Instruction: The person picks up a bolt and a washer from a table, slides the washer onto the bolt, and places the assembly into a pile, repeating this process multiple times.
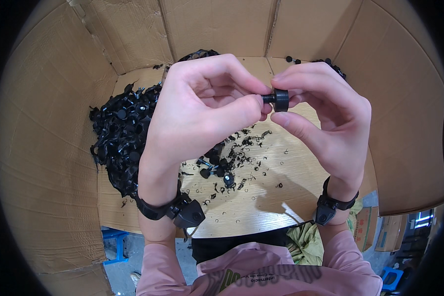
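Raised over the table, a black round-headed knob with a threaded stem (281, 100) is held between both hands. My left hand (207, 98) pinches the stem end between thumb and fingers. From the other side, my right hand (325, 106) has its thumb and fingers closed around the wide round head. Below the hands, several similar black knobs with metal stems (214, 167) lie on the tabletop. To the left of my left forearm rises a large heap of black rubbery parts (121, 133).
Small black curled scraps (246, 148) are scattered over the wooden table (237, 207). Tall cardboard walls (222, 29) close in the back and both sides. More black parts (200, 54) sit at the back edge. A blue stool (116, 244) stands at lower left.
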`<state>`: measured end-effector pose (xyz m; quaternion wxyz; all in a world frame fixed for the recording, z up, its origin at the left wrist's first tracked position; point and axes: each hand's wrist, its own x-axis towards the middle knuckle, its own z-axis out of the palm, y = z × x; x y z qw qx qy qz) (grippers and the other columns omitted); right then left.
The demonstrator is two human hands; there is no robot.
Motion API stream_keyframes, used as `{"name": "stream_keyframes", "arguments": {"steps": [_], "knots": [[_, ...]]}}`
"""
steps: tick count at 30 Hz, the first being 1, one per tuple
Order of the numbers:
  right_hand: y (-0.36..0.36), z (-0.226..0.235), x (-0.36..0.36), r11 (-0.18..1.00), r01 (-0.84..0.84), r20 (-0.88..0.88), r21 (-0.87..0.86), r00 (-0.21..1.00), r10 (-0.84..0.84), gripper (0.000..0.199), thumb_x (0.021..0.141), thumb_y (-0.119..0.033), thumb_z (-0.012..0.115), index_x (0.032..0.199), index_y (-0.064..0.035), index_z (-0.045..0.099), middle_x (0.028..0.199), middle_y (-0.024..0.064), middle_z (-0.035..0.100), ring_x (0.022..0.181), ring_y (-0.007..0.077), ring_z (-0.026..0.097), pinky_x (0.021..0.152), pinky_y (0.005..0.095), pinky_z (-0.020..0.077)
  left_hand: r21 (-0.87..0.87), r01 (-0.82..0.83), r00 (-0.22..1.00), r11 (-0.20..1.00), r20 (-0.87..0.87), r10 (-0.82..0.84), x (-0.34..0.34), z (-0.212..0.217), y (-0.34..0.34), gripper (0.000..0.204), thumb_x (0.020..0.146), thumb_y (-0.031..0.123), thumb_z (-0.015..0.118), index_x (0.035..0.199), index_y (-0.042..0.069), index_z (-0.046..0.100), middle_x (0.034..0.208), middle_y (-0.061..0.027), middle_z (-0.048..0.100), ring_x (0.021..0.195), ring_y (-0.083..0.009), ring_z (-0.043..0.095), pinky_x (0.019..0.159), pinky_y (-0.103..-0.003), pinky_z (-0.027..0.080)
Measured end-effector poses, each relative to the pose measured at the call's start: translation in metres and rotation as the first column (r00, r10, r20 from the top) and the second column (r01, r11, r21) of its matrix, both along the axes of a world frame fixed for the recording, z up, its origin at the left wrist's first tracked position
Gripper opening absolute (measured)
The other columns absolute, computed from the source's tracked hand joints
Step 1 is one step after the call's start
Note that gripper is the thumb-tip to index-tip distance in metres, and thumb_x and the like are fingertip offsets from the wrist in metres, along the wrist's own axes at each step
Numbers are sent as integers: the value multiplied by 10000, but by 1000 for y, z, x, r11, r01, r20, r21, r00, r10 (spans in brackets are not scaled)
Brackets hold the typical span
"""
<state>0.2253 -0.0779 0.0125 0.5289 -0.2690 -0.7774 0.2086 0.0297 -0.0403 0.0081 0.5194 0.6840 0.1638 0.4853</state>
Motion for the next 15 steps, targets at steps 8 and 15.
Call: {"name": "stream_keyframes", "arguments": {"steps": [8,15], "knots": [[1,-1,-3,999,34,-20,30,999,-34,375,718,105,701,1080,67,611,1058,125,570,929,169,603,814,268,503,-24,-8,1000,1000,-1,8,1,0,0,189,759,-49,658,928,-27,576,914,-129,654,839,-150,644,759,-253,519],[-6,3,3,991,-26,-150,-131,989,6,369,730,107,682,1088,95,591,1058,135,565,925,173,612,820,266,510,117,-104,995,988,15,103,8,-3,3,187,804,-46,633,980,-21,574,928,-114,652,880,-144,633,804,-256,504]]}}
